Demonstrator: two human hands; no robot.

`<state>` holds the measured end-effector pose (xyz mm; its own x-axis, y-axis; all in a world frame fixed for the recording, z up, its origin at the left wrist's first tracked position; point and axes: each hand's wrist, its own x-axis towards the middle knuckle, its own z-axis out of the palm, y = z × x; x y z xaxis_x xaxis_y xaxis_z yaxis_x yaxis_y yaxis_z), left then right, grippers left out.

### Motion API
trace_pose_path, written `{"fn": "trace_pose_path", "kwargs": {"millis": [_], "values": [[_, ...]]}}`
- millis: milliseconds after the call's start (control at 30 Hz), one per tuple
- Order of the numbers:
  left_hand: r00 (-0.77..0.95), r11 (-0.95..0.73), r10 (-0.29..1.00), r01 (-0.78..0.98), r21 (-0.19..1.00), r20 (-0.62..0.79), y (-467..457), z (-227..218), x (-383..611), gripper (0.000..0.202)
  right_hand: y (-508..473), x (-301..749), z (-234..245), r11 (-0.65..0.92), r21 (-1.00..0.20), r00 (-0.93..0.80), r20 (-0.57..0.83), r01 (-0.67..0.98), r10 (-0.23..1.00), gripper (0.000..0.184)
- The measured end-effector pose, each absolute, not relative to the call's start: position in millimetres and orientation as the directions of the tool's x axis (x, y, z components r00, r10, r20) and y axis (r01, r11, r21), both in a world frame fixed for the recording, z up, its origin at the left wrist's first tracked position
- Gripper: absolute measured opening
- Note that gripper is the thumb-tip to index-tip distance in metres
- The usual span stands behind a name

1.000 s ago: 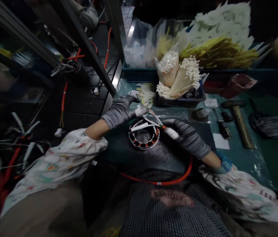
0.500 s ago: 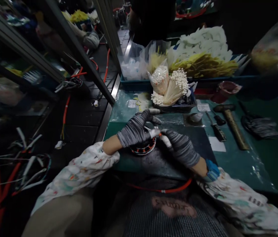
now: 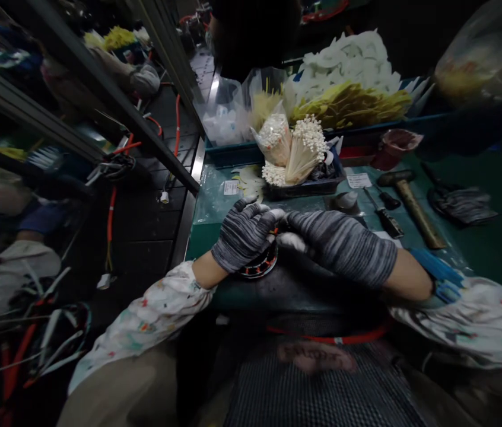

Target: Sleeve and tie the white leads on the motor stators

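Observation:
A round motor stator (image 3: 260, 268) with a dark body and orange and white marks round its rim lies on the bench in front of me, mostly covered by my hands. Over its far side curls my left hand (image 3: 244, 234), in a grey striped glove with white fingertips, its fingers closed at the rim. My right hand (image 3: 344, 243), gloved alike, comes in from the right with fingers pressed together against the stator's right edge. A small orange bit shows between the fingertips; whatever they pinch there is hidden.
Behind my hands a dark tray (image 3: 302, 188) holds bundles of thin white-tipped sticks. Farther back, a blue bin (image 3: 228, 155) holds white and yellow strips. To the right lie a screwdriver (image 3: 387, 219), a hammer (image 3: 418, 210) and a spare glove (image 3: 462, 204). A metal post (image 3: 135, 112) rises left.
My right hand has swung inward and up, its forearm now farther right and flatter. The left fingers have closed down over the stator. The view has shifted slightly, and a co-worker's arm appears at left.

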<state>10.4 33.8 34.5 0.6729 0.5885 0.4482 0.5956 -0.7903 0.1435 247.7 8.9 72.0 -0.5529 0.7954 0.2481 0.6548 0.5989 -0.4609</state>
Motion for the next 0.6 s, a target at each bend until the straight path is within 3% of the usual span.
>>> {"fn": "trace_pose_path", "kwargs": {"millis": [100, 167, 233, 300, 400, 467, 600], "values": [[0.625, -0.721, 0.678, 0.463, 0.515, 0.387, 41.8, 35.2, 12.2, 0.036, 1.5, 256.4, 70.6, 0.639, -0.416, -0.575, 0.284, 0.648, 0.768, 0.041], [0.675, -0.521, 0.72, 0.368, 0.771, 0.164, 52.3, 39.7, 12.6, 0.038, -2.7, 262.6, 61.0, 0.649, -0.412, -0.524, 0.384, 0.639, 0.76, 0.039], [0.736, -0.286, 0.675, 0.324, 0.902, -0.05, 63.1, 43.3, 13.4, 0.046, -13.6, 267.0, 45.6, 0.617, -0.377, -0.387, 0.527, 0.691, 0.756, 0.035], [0.754, -0.164, 0.643, 0.305, 0.938, -0.133, 70.3, 43.7, 15.3, 0.048, -33.5, 267.1, 26.4, 0.563, -0.385, -0.249, 0.618, 0.731, 0.746, 0.035], [0.726, -0.162, 0.678, 0.302, 0.939, -0.116, 73.3, 40.8, 19.0, 0.047, -69.0, 256.2, -4.0, 0.53, -0.531, -0.259, 0.502, 0.661, 0.825, 0.064], [0.713, -0.221, 0.694, 0.343, 0.913, -0.1, 71.5, 41.4, 19.7, 0.048, -86.4, 245.2, -20.9, 0.487, -0.561, -0.268, 0.429, 0.67, 0.863, 0.08], [0.697, -0.478, 0.717, 0.505, 0.718, -0.013, 53.4, 54.3, 15.0, 0.069, -100.1, 237.9, -34.2, 0.449, -0.547, -0.178, 0.476, 0.707, 0.861, 0.072]]}}
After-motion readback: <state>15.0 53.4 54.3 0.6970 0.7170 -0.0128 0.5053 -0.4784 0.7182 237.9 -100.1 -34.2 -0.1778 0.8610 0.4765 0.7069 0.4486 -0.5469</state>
